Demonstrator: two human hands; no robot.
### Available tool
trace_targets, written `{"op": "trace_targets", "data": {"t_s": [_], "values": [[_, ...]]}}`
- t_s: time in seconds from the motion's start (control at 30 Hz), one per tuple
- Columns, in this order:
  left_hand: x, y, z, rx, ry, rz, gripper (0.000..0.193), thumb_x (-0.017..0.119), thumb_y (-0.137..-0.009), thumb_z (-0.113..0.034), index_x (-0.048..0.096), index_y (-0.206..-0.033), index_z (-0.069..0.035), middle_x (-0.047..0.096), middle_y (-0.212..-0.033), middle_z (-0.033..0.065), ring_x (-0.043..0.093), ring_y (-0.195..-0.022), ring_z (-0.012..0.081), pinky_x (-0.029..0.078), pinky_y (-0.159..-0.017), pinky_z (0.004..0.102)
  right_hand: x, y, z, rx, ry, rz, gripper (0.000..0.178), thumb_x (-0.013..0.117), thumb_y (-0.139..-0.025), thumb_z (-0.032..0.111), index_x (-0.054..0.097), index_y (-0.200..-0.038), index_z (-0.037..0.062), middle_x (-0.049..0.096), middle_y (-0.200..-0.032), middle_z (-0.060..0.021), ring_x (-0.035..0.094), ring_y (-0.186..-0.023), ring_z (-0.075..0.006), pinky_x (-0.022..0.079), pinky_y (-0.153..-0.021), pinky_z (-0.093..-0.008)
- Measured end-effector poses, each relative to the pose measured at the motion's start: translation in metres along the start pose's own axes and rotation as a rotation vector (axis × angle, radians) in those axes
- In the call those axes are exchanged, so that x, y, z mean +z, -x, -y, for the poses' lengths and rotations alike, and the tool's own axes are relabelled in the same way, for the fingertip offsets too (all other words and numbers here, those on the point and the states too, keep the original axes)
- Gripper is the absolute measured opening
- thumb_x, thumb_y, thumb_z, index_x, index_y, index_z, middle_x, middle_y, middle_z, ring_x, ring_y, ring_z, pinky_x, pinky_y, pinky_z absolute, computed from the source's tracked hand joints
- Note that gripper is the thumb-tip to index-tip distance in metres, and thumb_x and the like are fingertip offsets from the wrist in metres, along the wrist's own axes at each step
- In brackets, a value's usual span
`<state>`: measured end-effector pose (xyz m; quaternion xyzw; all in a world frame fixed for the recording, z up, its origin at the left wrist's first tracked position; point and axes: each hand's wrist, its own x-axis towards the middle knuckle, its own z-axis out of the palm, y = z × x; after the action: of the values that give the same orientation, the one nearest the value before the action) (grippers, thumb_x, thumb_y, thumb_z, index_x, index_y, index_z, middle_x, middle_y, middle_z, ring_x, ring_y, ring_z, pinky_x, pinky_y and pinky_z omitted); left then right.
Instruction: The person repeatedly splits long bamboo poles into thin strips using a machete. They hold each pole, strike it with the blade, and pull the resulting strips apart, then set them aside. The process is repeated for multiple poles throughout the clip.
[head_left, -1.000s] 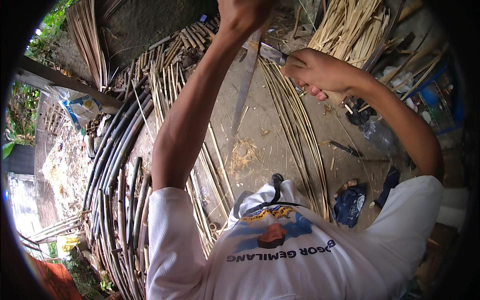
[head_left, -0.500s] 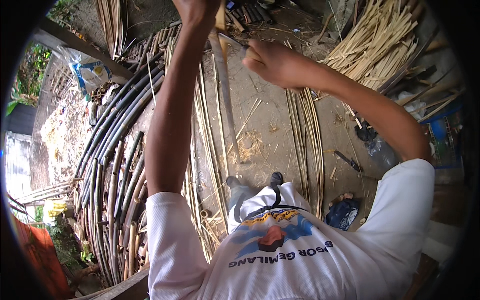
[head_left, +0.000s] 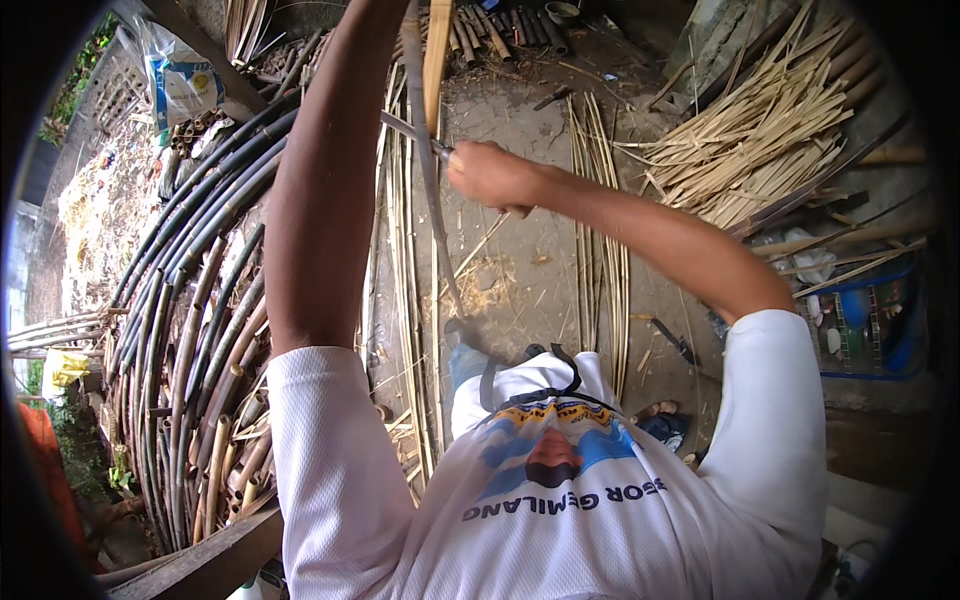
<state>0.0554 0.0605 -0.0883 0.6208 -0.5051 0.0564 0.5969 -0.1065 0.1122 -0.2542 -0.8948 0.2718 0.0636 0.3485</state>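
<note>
My right hand (head_left: 490,175) is closed around the handle of a knife. Its metal blade (head_left: 398,124) lies crosswise at a long bamboo piece, where a grey outer strip (head_left: 432,190) and a pale yellow strip (head_left: 437,65) stand apart above the blade. Below the knife the grey strip slants down toward the floor near my feet. My left forearm (head_left: 330,170) reaches up past the top edge, so the left hand is out of sight, and what it holds cannot be seen.
Thin bamboo strips (head_left: 405,300) lie lengthwise on the floor, with another bundle (head_left: 600,270) to the right. Dark bamboo poles (head_left: 200,200) are heaped at left. Pale slats (head_left: 760,140) are piled at far right. A second knife (head_left: 675,340) lies on the floor.
My right hand and the knife have come down along the bamboo, nearer my body and a little left. More of the pale strip now shows apart from the grey one. The view has shifted.
</note>
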Motion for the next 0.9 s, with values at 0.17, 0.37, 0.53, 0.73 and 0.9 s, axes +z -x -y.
{"op": "trace_targets", "data": {"t_s": [0.17, 0.37, 0.53, 0.73, 0.9], "values": [[-0.018, -0.027, 0.008, -0.240, -0.057, 0.127, 0.023, 0.083, -0.076, -0.023, 0.073, -0.075, -0.003, 0.060, -0.055, 0.0025, 0.049, -0.044, 0.0091, 0.039, -0.040, 0.0272, 0.032, -0.019, 0.002, -0.188, 0.245, -0.213, 0.022, 0.037, -0.094, 0.002, 0.045, -0.108, -0.0139, 0.060, -0.069, -0.0169, 0.062, -0.053, -0.0284, 0.053, -0.047, -0.0355], [-0.030, -0.031, 0.036, -0.060, -0.031, 0.046, 0.036, 0.087, -0.067, -0.029, 0.073, -0.076, 0.003, 0.067, -0.063, 0.0097, 0.057, -0.048, 0.0152, 0.049, -0.050, 0.0341, 0.086, -0.050, -0.012, 0.145, -0.152, 0.145, 0.023, 0.040, -0.097, 0.005, 0.045, -0.113, -0.0103, 0.057, -0.072, -0.0153, 0.059, -0.055, -0.0211, 0.048, -0.039, -0.0329], [-0.025, -0.045, 0.046, -0.191, 0.022, 0.130, 0.036, 0.088, -0.067, -0.032, 0.072, -0.070, 0.000, 0.062, -0.057, 0.0053, 0.053, -0.046, 0.0128, 0.044, -0.045, 0.0322, 0.102, -0.044, -0.007, 0.184, 0.261, -0.075, 0.026, 0.039, -0.099, 0.006, 0.044, -0.117, -0.0113, 0.056, -0.072, -0.0153, 0.058, -0.056, -0.0198, 0.049, -0.042, -0.0310], [-0.024, -0.051, 0.050, -0.062, 0.084, 0.046, 0.032, 0.086, -0.071, -0.031, 0.072, -0.068, -0.003, 0.065, -0.064, 0.0061, 0.057, -0.053, 0.0119, 0.046, -0.049, 0.0302, 0.049, -0.034, -0.004, 0.087, -0.133, 0.017, 0.031, 0.040, -0.103, 0.025, 0.049, -0.103, -0.0039, 0.054, -0.064, -0.0069, 0.055, -0.047, -0.0175, 0.047, -0.037, -0.0269], [-0.026, -0.021, 0.013, -0.229, -0.028, 0.159, 0.027, 0.083, -0.076, -0.027, 0.073, -0.080, -0.002, 0.062, -0.060, 0.0049, 0.053, -0.047, 0.0116, 0.044, -0.041, 0.0294, 0.049, -0.038, -0.026, -0.163, -0.334, -0.378, 0.039, 0.041, -0.103, 0.037, 0.047, -0.095, -0.0009, 0.047, -0.058, -0.0021, 0.054, -0.046, -0.0161, 0.046, -0.038, -0.0274]]}}
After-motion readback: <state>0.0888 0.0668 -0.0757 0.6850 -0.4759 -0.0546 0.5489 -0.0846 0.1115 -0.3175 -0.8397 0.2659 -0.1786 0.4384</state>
